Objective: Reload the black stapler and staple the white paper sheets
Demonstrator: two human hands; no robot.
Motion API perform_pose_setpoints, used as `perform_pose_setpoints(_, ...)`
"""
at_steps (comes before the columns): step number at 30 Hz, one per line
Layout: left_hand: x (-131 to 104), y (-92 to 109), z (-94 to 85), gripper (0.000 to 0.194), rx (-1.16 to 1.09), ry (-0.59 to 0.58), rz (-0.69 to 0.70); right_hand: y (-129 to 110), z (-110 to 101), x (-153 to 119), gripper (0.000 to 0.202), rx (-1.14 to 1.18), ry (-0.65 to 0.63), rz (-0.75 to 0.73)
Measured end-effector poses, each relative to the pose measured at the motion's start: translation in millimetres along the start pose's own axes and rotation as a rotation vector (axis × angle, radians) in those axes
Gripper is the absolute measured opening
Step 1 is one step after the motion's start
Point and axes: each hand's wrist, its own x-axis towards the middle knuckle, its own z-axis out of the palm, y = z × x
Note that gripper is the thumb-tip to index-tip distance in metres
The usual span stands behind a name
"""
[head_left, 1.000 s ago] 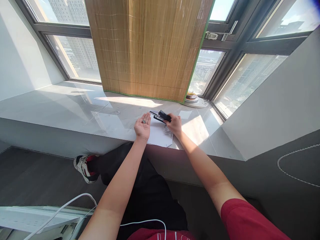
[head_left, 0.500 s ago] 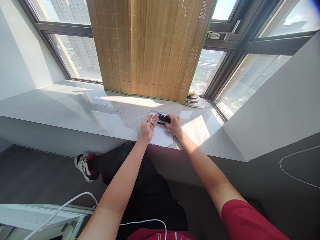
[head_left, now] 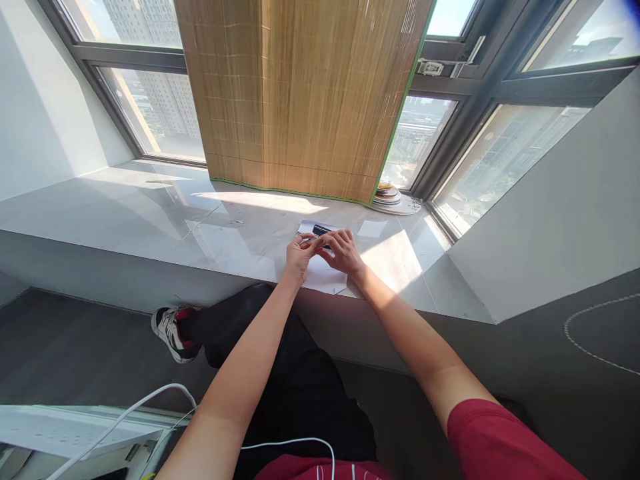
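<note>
A sheet of white paper [head_left: 325, 278] lies near the front edge of the stone window sill [head_left: 125, 220]. On the paper sits a black, glossy, elongated object [head_left: 319, 230] that looks like a stapler, partly hidden behind my hands. My left hand [head_left: 299, 257] is closed in a pinch in front of it. My right hand [head_left: 343, 252] meets it from the right, thumb and fingertips drawn together at my left fingertips. Whatever small thing is between the fingers is too small to make out.
A bamboo blind [head_left: 305, 100] hangs down to the back of the sill. Stacked plates [head_left: 393, 199] stand at the right window corner. A white cable [head_left: 130, 410] loops at the lower left, and a bead chain [head_left: 567, 330] hangs at the right.
My right hand has let go of the black object and moved to my left fingertips. My left hand, palm up with fingers extended before, has turned and closed to a pinch.
</note>
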Motion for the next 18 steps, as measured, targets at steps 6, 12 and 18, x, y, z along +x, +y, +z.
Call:
perform_pose_setpoints(6, -2.1, 2.4, 3.7, 0.047, -0.014, 0.028, -0.006, -0.8, -0.3, 0.2, 0.025, -0.027, -0.004, -0.037)
perform_pose_setpoints(12, -5.6, 11.6, 3.5, 0.034, -0.089, 0.103, 0.038, 51.5, -0.4, -4.7, 0.036, -0.078, 0.272, 0.510)
perform_pose_setpoints(18, -4.5, 15.7, -0.9, 0.032, -0.177, 0.098, -0.004, 103.3, -3.1, -28.6, 0.039, 0.104, 0.063, 1.293)
